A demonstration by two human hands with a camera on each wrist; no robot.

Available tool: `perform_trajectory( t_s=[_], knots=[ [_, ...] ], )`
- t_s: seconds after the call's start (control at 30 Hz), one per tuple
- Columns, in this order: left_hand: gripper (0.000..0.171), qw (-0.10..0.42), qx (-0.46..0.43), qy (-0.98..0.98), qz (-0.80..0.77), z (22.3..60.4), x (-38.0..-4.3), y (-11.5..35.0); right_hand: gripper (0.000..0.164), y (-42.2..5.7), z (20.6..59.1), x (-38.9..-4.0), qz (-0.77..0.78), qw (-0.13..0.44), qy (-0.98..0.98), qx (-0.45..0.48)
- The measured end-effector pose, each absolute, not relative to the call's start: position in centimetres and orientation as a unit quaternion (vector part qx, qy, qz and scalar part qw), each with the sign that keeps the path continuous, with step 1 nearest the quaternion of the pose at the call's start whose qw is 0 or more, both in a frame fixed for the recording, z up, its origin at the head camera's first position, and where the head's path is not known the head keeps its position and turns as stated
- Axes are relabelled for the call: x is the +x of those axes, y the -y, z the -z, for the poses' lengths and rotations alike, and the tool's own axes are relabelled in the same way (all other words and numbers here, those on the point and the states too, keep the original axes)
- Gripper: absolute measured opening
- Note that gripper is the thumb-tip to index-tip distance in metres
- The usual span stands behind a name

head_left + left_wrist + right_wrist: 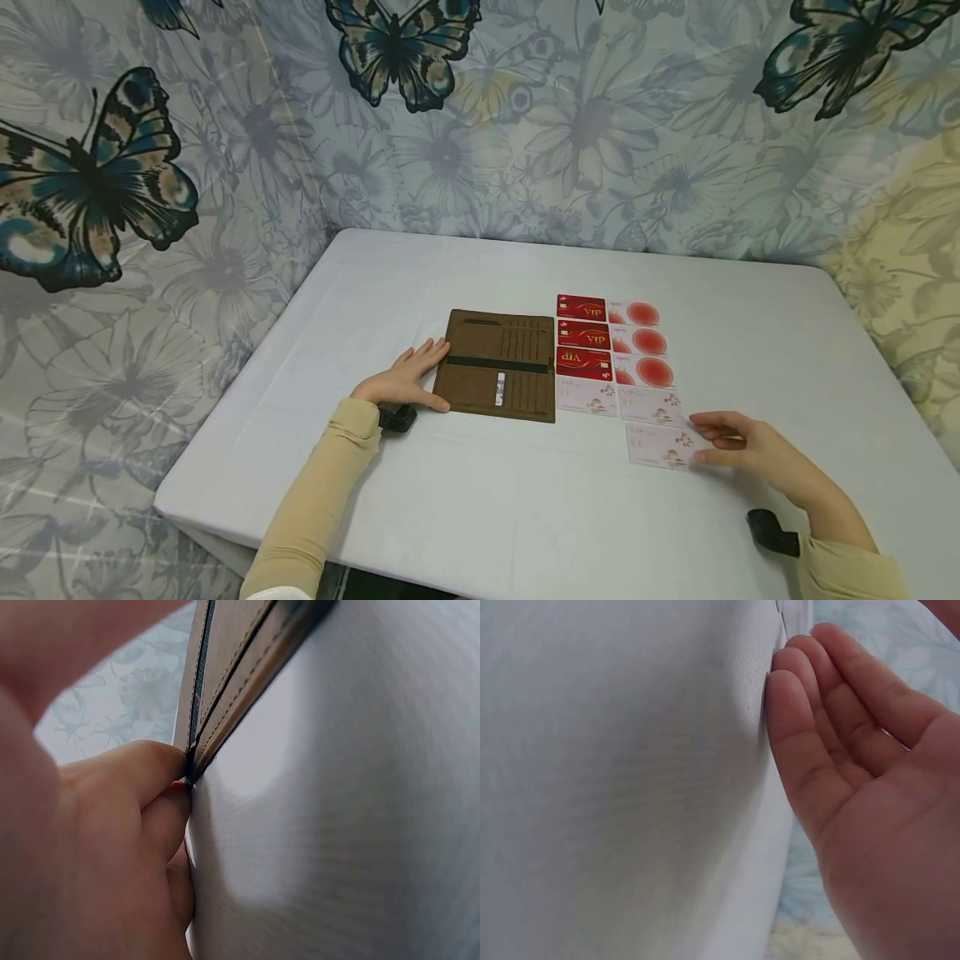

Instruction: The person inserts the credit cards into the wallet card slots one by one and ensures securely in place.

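Note:
An unfolded brown wallet (495, 340) lies on the table, with card slots and a small white label showing. My left hand (405, 379) rests at its left edge, fingers spread and touching the border. In the left wrist view the fingertips meet the wallet's stitched edge (225, 712). Right of the wallet, cards lie in two columns. Three are red VIP cards (583, 335); others are white with red circles (654, 372) or pale pink (585, 396). My right hand (750, 450) touches the right edge of the lowest pale pink card (660, 447), which lies flat.
A white cloth covers the table (480, 500). Patterned fabric with butterflies (397, 50) hangs behind and to the left. A black device sits at each wrist, one by the left cuff (397, 418) and one by the right (772, 533).

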State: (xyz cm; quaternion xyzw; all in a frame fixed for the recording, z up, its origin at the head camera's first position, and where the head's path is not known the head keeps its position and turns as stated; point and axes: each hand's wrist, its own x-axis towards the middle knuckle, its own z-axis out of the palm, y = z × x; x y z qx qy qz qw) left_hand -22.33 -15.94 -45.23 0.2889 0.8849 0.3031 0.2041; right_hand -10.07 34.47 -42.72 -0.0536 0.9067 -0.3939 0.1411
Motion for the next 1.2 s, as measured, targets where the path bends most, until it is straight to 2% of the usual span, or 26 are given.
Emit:
perform_trajectory(
  t_s=[0.27, 0.63, 0.87, 1.2],
  knots=[
    [0.109, 0.209, 0.285, -0.888, -0.296, 45.3, -22.4, 16.0, 0.057, -34.3, 43.2, -9.8, 0.388, 0.133, -0.91, -0.068],
    [0.107, 0.208, 0.289, -0.884, -0.302, 44.9, -22.2, 15.9, 0.06, -34.1, 44.0, -10.2, 0.374, 0.116, -0.918, -0.07],
    [0.109, 0.207, 0.289, -0.886, -0.298, 45.3, -22.4, 16.0, 0.054, -33.7, 44.2, -10.4, 0.347, 0.08, -0.929, -0.098],
    [0.108, 0.204, 0.291, -0.884, -0.303, 45.2, -22.3, 15.9, 0.047, -33.5, 44.2, -10.4, 0.325, 0.078, -0.938, -0.094]
  ],
)
